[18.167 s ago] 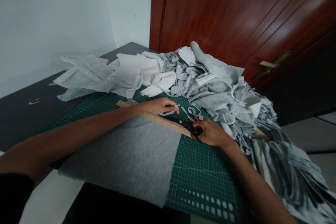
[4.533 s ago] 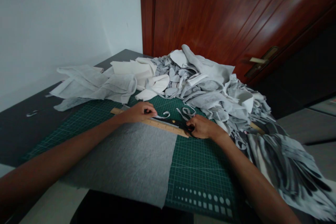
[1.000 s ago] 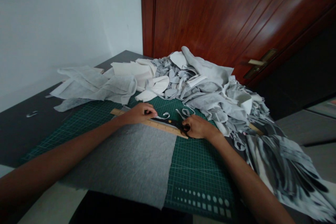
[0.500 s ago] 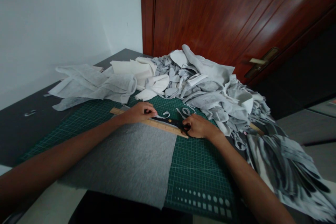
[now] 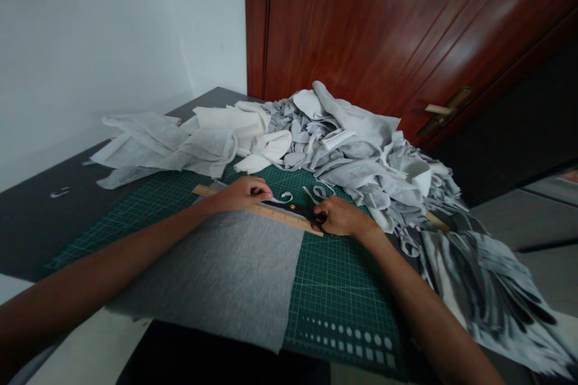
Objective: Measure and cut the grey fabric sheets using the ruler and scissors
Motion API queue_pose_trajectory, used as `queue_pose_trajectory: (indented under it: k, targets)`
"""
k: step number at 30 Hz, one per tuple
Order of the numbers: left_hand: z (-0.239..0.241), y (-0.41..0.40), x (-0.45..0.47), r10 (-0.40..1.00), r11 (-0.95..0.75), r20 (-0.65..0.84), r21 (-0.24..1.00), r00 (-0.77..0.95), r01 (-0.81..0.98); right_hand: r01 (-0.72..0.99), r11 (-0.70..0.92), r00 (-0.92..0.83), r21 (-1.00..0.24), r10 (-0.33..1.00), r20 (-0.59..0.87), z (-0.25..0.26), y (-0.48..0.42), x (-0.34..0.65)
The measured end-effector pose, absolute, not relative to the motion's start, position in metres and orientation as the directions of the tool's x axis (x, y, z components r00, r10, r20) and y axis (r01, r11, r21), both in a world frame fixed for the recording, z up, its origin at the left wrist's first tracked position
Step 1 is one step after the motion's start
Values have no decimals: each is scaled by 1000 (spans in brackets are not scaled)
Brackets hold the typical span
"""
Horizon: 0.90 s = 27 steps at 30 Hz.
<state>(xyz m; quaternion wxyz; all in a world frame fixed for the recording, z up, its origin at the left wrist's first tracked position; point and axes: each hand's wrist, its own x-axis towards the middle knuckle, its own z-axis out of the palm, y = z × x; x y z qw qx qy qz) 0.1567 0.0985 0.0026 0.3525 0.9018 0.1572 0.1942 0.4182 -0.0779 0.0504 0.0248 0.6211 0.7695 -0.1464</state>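
My right hand (image 5: 339, 215) is wrapped round the handles of black scissors (image 5: 292, 207), whose blades lie along the far edge of a wooden ruler (image 5: 280, 216). At the blade end, my left hand (image 5: 244, 194) is closed in a pinch, with a thin pale fabric strip (image 5: 285, 197) curling out from its fingertips. The ruler rests across a grey fabric sheet (image 5: 221, 264), which hangs over the near edge of the green cutting mat (image 5: 343, 271). Another thin curled offcut (image 5: 318, 192) lies just beyond my right hand.
A big heap of grey and white fabric scraps (image 5: 356, 156) covers the back of the table. Pale fabric pieces (image 5: 167, 144) lie at the left back. Folded grey fabric (image 5: 487, 283) is stacked at the right. Behind stands a brown wooden door (image 5: 343, 30).
The view has shifted slightly. Both hands, the scissors and the ruler keep nearly the same arrangement.
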Motion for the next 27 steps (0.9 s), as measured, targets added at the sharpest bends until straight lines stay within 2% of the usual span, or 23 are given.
queue_pose_trajectory:
  k: [14,27]
  targets:
    - [7,107,154,466,-616,153,763,871,196,966,178,-220,-190,949,-226,50,-77,417]
    - [2,110,154,465,-594,165,787,870,168,976,156,-191,-149,947,-259,57,-70,402]
